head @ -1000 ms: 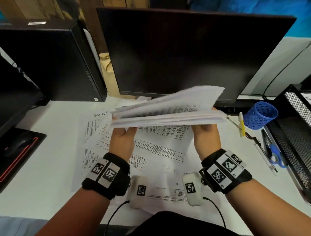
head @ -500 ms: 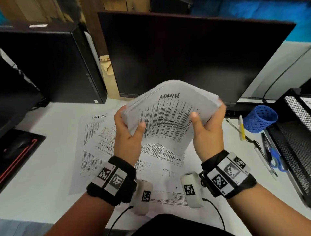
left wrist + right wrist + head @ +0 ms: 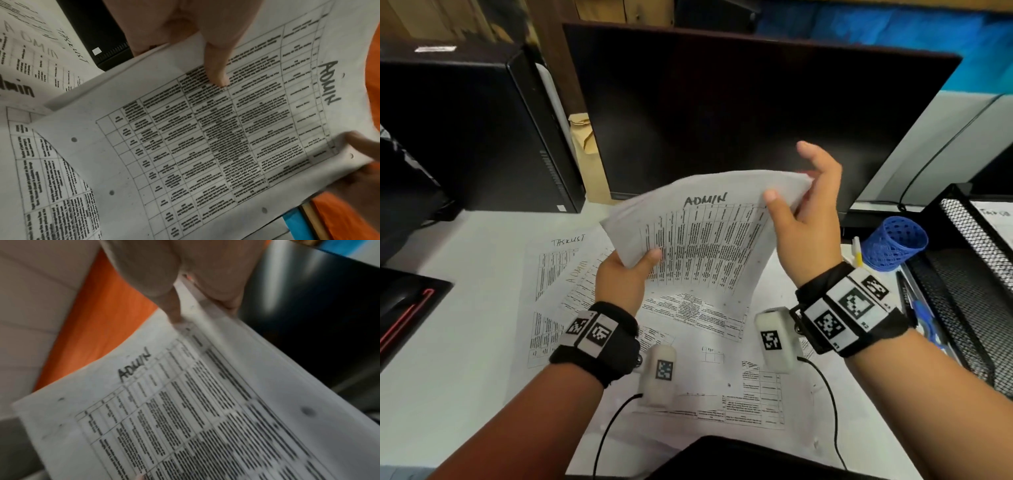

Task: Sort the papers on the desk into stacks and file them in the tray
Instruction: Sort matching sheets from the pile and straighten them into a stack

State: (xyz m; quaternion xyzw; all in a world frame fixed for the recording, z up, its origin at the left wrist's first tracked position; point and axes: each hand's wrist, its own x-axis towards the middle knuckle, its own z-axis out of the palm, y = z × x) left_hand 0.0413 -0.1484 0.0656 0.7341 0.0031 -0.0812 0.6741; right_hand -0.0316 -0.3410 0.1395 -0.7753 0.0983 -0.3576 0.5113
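- Head view: monitor (image 3: 739, 113) is the landmark, dark screen, standing at the back of the white desk (image 3: 465, 308).
- Black PC tower (image 3: 472, 130) stands just left of the monitor, a brown paper envelope (image 3: 582, 144) wedged between the two.
- Black mesh tray (image 3: 969, 260) sits on the desk right of the monitor's lower corner; a printed sheet lies in its top level, text too small to read.
- Loose papers on the desk (image 3: 709, 387) are spread flat in front of the monitor, overlapping; one at the left is hand-marked "TASKLIST", one next to it "ADMIN".
- Stack of papers (image 3: 705, 240) is held up in the air in front of the monitor's lower edge, above the loose sheets, bowed, top sheet a printed table hand-marked "ADMIN".
- Left hand (image 3: 623, 277) grips the stack's lower-left corner, thumb on top, fingers underneath; left wrist view shows the thumb pressed on the table.
- Right hand (image 3: 808, 212) pinches the stack's upper-right corner, thumb on the top sheet; index finger is lifted clear, the other fingers hidden behind the paper.
- Blue mesh pen cup (image 3: 893, 243) lies tipped on its side below the monitor's right corner, just beside the tray.
- Pens and blue-handled scissors (image 3: 924, 322) lie between cup and tray.
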